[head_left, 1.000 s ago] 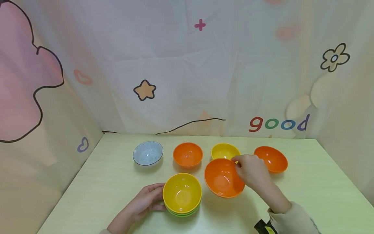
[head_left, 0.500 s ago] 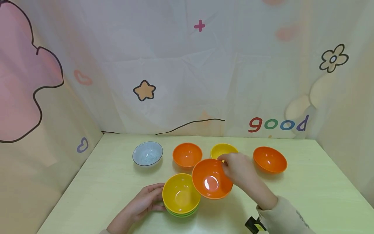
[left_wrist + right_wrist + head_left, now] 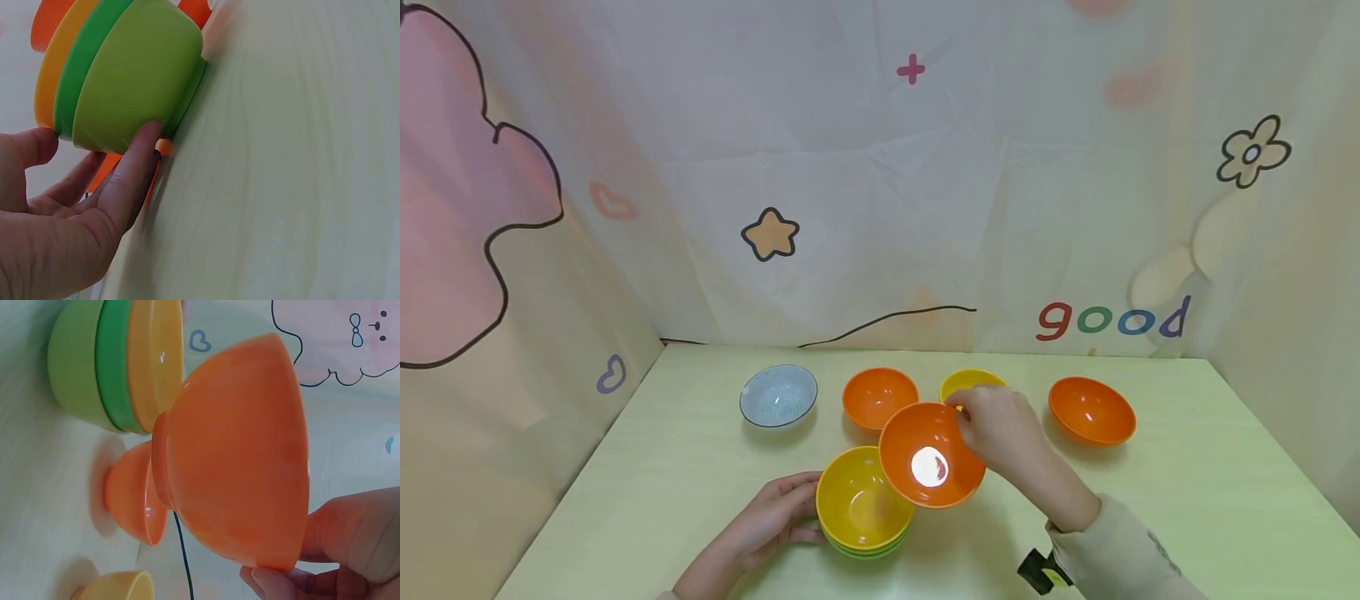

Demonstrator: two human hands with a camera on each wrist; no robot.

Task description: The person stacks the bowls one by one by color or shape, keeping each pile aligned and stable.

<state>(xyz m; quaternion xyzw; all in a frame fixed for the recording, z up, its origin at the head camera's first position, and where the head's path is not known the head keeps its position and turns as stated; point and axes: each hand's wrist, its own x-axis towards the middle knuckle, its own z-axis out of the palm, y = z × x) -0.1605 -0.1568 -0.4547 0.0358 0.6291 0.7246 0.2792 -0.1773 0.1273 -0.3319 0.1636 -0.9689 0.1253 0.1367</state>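
Observation:
Pinched by its rim in my right hand [image 3: 1003, 425], an orange bowl [image 3: 925, 483] hangs tilted above the right side of a bowl stack. A yellow bowl [image 3: 857, 500] tops that stack, with a dark green bowl [image 3: 84, 69] and a light green bowl [image 3: 140, 75] beneath. My left hand [image 3: 775, 517] holds the stack from its left side. In the left wrist view, the thumb touches near the top rim and the fingers lie along the lower wall. The right wrist view shows the held bowl [image 3: 244, 456] side-on, thumb and fingers at its rim.
Along the back of the table [image 3: 647, 467] stand a grey-blue bowl [image 3: 778, 397], an orange bowl [image 3: 878, 396], a yellow bowl [image 3: 970, 382] partly hidden by my right hand, and a tilted orange bowl [image 3: 1092, 410]. A printed curtain [image 3: 850, 167] rises behind.
My right hand has carried the orange bowl leftward until it overlaps the stack in the head view. My left hand and the stack have stayed in place.

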